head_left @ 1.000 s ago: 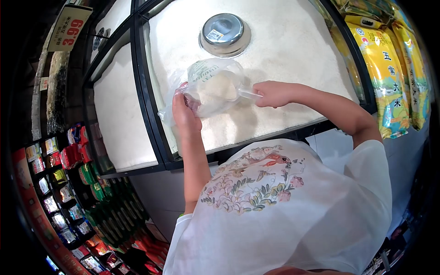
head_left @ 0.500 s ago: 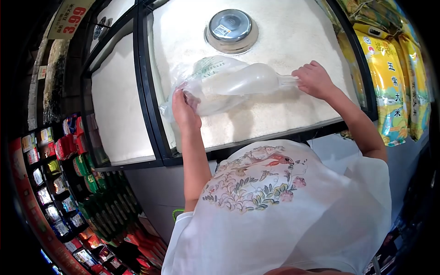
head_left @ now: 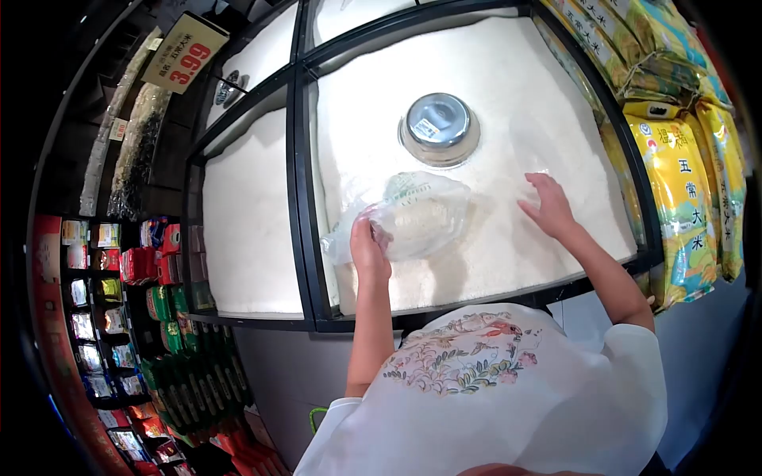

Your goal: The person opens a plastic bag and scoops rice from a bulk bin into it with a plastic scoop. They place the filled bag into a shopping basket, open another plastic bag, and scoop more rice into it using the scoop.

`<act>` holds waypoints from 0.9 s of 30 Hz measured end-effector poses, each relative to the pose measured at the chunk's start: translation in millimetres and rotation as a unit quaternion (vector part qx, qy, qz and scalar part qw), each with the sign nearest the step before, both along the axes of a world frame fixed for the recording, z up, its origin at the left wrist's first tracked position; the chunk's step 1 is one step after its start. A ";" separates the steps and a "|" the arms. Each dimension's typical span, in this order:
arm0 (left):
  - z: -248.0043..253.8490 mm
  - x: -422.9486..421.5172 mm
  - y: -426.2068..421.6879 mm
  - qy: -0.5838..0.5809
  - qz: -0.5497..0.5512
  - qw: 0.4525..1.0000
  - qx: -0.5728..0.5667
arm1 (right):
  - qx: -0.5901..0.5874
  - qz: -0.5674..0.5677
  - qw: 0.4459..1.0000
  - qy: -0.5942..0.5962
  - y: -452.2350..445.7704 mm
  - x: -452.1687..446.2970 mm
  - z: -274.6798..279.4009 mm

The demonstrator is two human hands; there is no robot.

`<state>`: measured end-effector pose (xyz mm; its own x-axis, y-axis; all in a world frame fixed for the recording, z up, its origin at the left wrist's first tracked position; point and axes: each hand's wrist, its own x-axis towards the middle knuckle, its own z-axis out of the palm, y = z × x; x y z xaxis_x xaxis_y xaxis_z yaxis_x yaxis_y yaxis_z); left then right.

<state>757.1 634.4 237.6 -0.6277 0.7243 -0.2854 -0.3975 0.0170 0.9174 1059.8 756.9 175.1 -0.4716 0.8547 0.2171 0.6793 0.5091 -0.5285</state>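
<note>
My left hand (head_left: 371, 246) is closed on a clear plastic bag (head_left: 405, 210) with green print, held above a bin of white rice (head_left: 492, 262). Pale rice shows through the bag's side. Off to the right, my right hand (head_left: 549, 208) is over the rice with its fingers apart and nothing gripped. Just beyond its fingertips lies a pale, see-through scoop (head_left: 530, 143), hard to make out against the rice. A round steel bowl (head_left: 439, 127) sits upside down on the rice, behind the bag.
Black frame bars (head_left: 302, 182) divide the bin from a second rice compartment (head_left: 244, 214) on the left. Yellow rice sacks (head_left: 675, 190) stand along the right side. A price sign (head_left: 186, 54) is at upper left, above shelves of packets (head_left: 95, 317).
My right hand has let go of the scoop and opened. The scoop has come out of the bag onto the rice. My left hand still holds the bag. The view has shifted.
</note>
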 end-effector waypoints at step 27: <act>3.8 11.8 -8.8 0.052 -0.015 0.998 -0.014 | -0.491 -0.126 0.777 0.373 -29.2 -117.9 -32.1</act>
